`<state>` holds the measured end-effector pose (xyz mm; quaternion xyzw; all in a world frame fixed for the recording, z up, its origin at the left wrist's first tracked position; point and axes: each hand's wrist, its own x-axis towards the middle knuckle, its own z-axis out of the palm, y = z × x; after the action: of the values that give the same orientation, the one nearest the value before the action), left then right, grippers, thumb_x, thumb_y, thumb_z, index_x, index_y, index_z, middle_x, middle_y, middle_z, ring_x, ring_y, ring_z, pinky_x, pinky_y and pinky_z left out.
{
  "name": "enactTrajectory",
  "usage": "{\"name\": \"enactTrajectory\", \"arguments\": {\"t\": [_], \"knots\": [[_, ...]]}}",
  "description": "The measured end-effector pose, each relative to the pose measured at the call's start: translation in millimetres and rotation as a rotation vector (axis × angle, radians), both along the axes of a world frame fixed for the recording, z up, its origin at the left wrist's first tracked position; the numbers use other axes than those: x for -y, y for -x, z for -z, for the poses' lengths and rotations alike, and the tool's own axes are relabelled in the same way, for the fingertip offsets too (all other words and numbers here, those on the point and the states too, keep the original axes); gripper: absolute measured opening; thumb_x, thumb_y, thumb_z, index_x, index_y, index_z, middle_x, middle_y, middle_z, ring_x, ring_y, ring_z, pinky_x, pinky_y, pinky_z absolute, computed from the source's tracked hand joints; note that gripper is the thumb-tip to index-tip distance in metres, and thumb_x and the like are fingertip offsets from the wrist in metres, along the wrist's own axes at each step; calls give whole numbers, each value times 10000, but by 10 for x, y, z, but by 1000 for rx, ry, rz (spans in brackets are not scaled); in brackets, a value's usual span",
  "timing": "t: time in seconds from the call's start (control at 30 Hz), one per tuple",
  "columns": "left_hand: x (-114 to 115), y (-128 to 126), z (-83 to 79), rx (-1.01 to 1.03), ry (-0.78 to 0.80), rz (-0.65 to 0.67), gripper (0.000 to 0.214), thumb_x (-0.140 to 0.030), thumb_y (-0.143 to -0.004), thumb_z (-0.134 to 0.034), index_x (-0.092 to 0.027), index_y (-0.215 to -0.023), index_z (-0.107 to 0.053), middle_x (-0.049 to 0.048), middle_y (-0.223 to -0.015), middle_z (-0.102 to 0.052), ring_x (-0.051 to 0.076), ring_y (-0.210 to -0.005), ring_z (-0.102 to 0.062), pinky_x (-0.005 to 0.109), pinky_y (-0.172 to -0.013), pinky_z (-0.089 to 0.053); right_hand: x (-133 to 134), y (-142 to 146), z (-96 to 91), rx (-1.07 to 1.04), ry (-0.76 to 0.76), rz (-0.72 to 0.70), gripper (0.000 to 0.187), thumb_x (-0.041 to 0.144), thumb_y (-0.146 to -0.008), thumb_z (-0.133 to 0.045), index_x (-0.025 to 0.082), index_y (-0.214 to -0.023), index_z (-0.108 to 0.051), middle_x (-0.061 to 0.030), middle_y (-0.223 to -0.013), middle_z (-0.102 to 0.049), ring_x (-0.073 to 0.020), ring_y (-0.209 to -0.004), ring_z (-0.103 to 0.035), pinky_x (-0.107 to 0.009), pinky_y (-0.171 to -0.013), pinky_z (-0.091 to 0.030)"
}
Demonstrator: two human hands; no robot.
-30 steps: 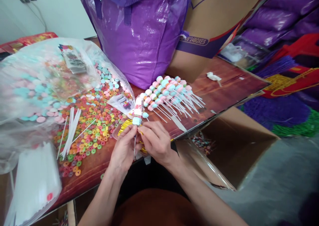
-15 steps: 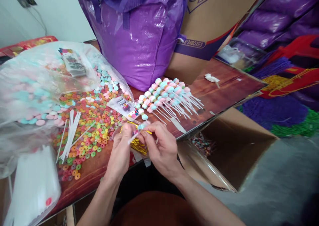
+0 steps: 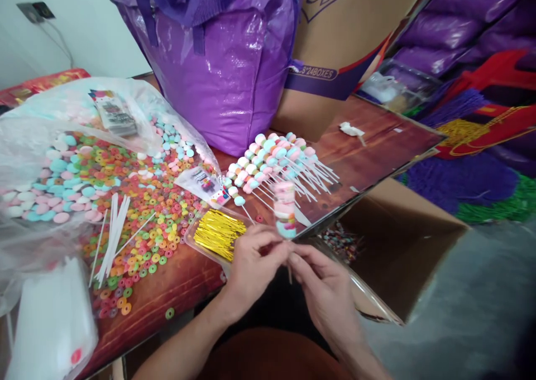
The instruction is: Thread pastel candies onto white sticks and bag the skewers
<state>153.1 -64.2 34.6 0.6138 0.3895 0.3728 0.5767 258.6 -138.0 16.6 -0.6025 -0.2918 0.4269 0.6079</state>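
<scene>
A candy skewer in pink, white and light blue stands upright, somewhat blurred, above my fingers. My left hand is closed with its fingertips pinched at the skewer's base. From the other side my right hand pinches at the same spot, and a short length of stick shows below. Any small tie between the fingertips is too hidden to make out. Left of my left hand is a clear tray of gold twist ties. Finished-looking candy skewers lie in rows behind my hands.
Ring candies and round pastel candies spread over the table's left. White sticks lie on them, near clear plastic sleeves. A purple bag and a carton stand behind. An open box sits below the right edge.
Both hands have moved right, away from over the gold twist ties, uncovering the tray. The candy skewer is now upright between them. The view has shifted slightly.
</scene>
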Motion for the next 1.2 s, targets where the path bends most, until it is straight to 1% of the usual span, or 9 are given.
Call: {"name": "enactTrajectory", "arguments": {"t": [0.1, 0.27, 0.37, 0.5, 0.7, 0.83, 0.9, 1.03, 1.2], "knots": [[-176, 35, -21, -26, -87, 108, 196, -267, -877, -645, -220, -724, -759, 59, -785, -706, 191, -770, -636, 304, -741, -475, 97, -194, 147, -169, -52, 186, 210, 365, -725, -825, 209, -844, -748, -15, -745, -672, -125, -641, -585, -255, -594, -501], [-960, 460, 43, -486, -317, -262, 91, -243, -830, -676, -214, -885, -742, 55, -899, -710, 192, -798, -610, 319, -789, -454, 161, -815, 462, -380, -67, 568, 213, 312, -699, -822, 213, -833, -690, 10, -820, -651, -103, -651, -588, -247, -604, -533], [-1359, 675, 201, -850, -308, -349, 157, -224, -757, -731, -198, -911, -714, 63, -944, -688, 211, -832, -610, 328, -774, -445, 107, -978, 519, -428, 0, 605, 235, 360, -717, -783, 177, -853, -726, -8, -778, -638, -85, -576, -521, -233, -526, -492], [-1529, 739, 353, -929, -276, -378, 25, -238, -782, -678, -216, -776, -688, 27, -811, -683, 204, -762, -610, 319, -717, -417, -51, -654, 374, -261, -107, 492, 297, 354, -718, -800, 171, -941, -727, 11, -772, -634, -48, -542, -432, -202, -509, -409], [-1294, 743, 216, -522, -283, -478, 116, -291, -792, -658, -207, -712, -666, -8, -647, -634, 145, -593, -542, 275, -616, -397, -459, 32, 69, 189, -102, 50, 197, 351, -870, -669, 193, -979, -710, -5, -802, -663, -102, -648, -543, -244, -621, -465], [-886, 727, 58, -376, -396, -491, 112, -302, -805, -681, -202, -753, -685, 8, -708, -640, 137, -630, -542, 256, -599, -403, -816, 389, -30, 238, -135, -116, 322, 328, -757, -751, 183, -1038, -693, -33, -937, -697, -133, -688, -586, -276, -673, -503], [-661, 695, 32, -293, -381, -518, 126, -318, -799, -715, -197, -779, -686, 11, -743, -639, 131, -658, -556, 245, -614, -420, -930, 543, -27, 221, -175, -157, 227, 318, -809, -686, 180, -988, -706, -38, -928, -715, -155, -745, -618, -287, -724, -508], [-329, 640, 85, 121, -94, -717, 257, -375, -760, -785, -186, -809, -618, -27, -708, -595, 86, -608, -534, 200, -582, -423, -952, 721, 39, 188, -166, -89, 177, 341, -876, -588, 194, -841, -681, -11, -793, -696, -159, -726, -614, -271, -701, -494], [-241, 646, 143, 596, 508, -571, 331, -357, -648, -870, -151, -829, -686, -3, -793, -659, 74, -633, -569, 200, -597, -467, -833, 781, 59, 145, -149, -186, 194, 367, -887, -577, 213, -770, -588, 26, -662, -608, -134, -614, -555, -242, -606, -458]]}}
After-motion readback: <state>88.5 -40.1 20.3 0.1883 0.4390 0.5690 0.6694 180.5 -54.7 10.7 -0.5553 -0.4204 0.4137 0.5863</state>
